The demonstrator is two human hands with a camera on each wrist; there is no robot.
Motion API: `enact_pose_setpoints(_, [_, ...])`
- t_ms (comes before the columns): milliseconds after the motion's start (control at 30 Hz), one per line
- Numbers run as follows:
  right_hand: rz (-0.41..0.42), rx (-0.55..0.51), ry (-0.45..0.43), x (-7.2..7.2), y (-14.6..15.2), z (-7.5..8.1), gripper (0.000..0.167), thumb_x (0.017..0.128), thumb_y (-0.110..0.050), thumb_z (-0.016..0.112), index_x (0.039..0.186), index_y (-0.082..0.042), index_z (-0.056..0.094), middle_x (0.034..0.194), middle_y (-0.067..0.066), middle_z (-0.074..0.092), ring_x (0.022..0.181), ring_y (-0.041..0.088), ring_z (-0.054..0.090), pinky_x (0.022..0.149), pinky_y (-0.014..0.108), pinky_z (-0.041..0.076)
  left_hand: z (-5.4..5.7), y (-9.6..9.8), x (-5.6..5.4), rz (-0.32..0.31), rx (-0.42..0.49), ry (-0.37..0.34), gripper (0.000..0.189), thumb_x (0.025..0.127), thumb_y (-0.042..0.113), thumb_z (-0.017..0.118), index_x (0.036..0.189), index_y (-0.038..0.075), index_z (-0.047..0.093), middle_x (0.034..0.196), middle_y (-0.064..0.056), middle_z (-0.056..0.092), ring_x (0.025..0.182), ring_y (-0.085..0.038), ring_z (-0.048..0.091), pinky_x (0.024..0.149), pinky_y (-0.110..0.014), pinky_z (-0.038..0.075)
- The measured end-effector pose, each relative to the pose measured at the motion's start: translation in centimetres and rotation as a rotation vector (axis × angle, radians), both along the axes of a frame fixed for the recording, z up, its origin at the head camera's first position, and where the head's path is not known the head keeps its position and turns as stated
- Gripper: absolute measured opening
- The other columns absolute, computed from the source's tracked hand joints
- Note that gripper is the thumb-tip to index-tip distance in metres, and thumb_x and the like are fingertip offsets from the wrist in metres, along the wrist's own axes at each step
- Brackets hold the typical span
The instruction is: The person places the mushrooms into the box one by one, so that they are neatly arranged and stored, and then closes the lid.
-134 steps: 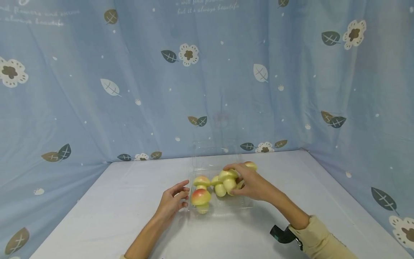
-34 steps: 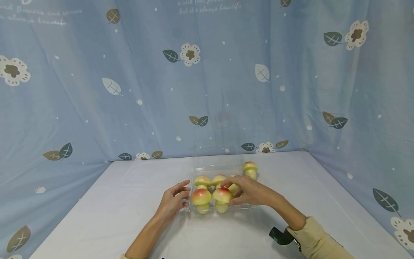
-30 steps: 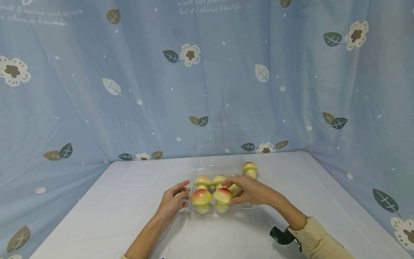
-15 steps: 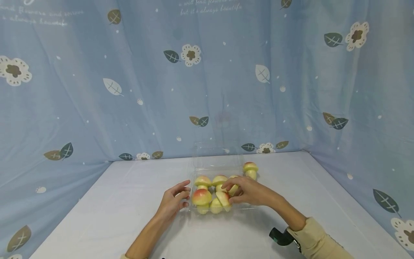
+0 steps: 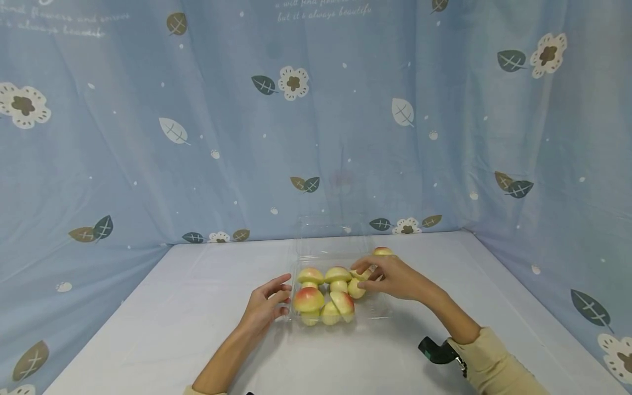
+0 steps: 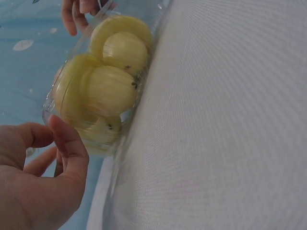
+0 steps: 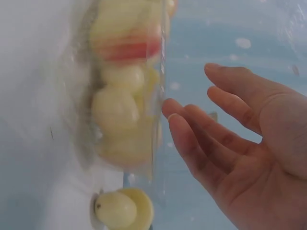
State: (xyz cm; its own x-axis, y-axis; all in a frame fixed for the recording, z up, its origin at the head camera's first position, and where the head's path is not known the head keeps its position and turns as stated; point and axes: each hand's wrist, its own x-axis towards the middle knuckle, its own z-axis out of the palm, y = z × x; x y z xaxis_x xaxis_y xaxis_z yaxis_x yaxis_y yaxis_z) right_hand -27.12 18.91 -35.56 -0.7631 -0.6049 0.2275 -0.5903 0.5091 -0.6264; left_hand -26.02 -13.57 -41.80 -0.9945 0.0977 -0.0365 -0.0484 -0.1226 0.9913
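A clear plastic box point(image 5: 373, 314) holds several yellow mushroom-shaped pieces with red-tinged caps. At its front, the left piece point(image 5: 308, 300) stands upright; the middle piece point(image 5: 343, 305) leans over, cap toward the right. My left hand point(image 5: 263, 307) is at the box's left side, fingers gently bent; in the left wrist view the thumb point(image 6: 68, 143) touches the rim corner. My right hand point(image 5: 395, 278) hovers around the back right piece point(image 5: 356, 289), partly covering its cap. In the right wrist view its fingers point(image 7: 184, 143) are spread apart at the box rim, holding nothing.
The box's raised lid point(image 5: 331, 236) stands behind it. One more mushroom piece point(image 5: 382, 251) is outside the box at the back right, partly behind my right hand. A dark device point(image 5: 436, 351) hangs at the right sleeve. A blue curtain point(image 5: 222, 164) encloses the white table point(image 5: 207, 285).
My right hand set a piece upright at the front middle; that piece then tipped right. The hand has since moved back and right to the back right piece. My left hand stayed in place.
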Motion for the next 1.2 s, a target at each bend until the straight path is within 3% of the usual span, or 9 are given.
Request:
enact_pose_setpoints(333, [-0.085, -0.034, 0.023, -1.3, 1.9, -0.1, 0.034, 0.094, -0.027, 0.067, 0.126, -0.019, 0.061, 0.123, 0.011, 0.065, 0.091, 0.019, 0.072, 0.064, 0.029, 0.061, -0.2, -0.1, -0.1, 0.000, -0.013, -0.016, 0.048, 0.093, -0.001, 0.056, 0.141, 0.003, 0.051, 0.107, -0.006, 0.055, 0.082, -0.013, 0.053, 0.056, -0.019, 0.049])
enact_pose_setpoints(700, [-0.167, -0.073, -0.006, -2.4, 3.6, -0.9, 0.034, 0.093, -0.018, 0.067, 0.127, -0.013, 0.061, 0.123, 0.020, 0.064, 0.090, 0.031, 0.071, 0.062, 0.036, 0.061, -0.3, -0.2, -0.1, -0.005, -0.017, -0.003, 0.049, 0.093, 0.000, 0.057, 0.141, 0.002, 0.050, 0.108, -0.005, 0.055, 0.083, -0.013, 0.053, 0.057, -0.019, 0.049])
enact_pose_setpoints(967, [-0.260, -0.067, 0.003, -3.1, 4.5, -1.6, 0.038, 0.094, -0.019, 0.067, 0.130, -0.009, 0.060, 0.124, 0.022, 0.063, 0.087, 0.032, 0.070, 0.064, 0.045, 0.061, -0.3, -0.1, -0.1, -0.005, -0.021, 0.006, 0.048, 0.093, 0.003, 0.059, 0.141, 0.001, 0.051, 0.106, -0.005, 0.055, 0.081, -0.013, 0.053, 0.056, -0.019, 0.049])
enact_pose_setpoints(1200, [-0.305, -0.055, 0.017, -3.6, 5.0, -2.3, 0.040, 0.094, -0.020, 0.067, 0.131, -0.009, 0.059, 0.125, 0.024, 0.060, 0.086, 0.032, 0.070, 0.063, 0.043, 0.061, -0.3, -0.1, -0.2, 0.004, -0.018, -0.007, 0.049, 0.092, 0.002, 0.060, 0.140, 0.003, 0.052, 0.106, -0.004, 0.056, 0.081, -0.014, 0.052, 0.056, -0.020, 0.049])
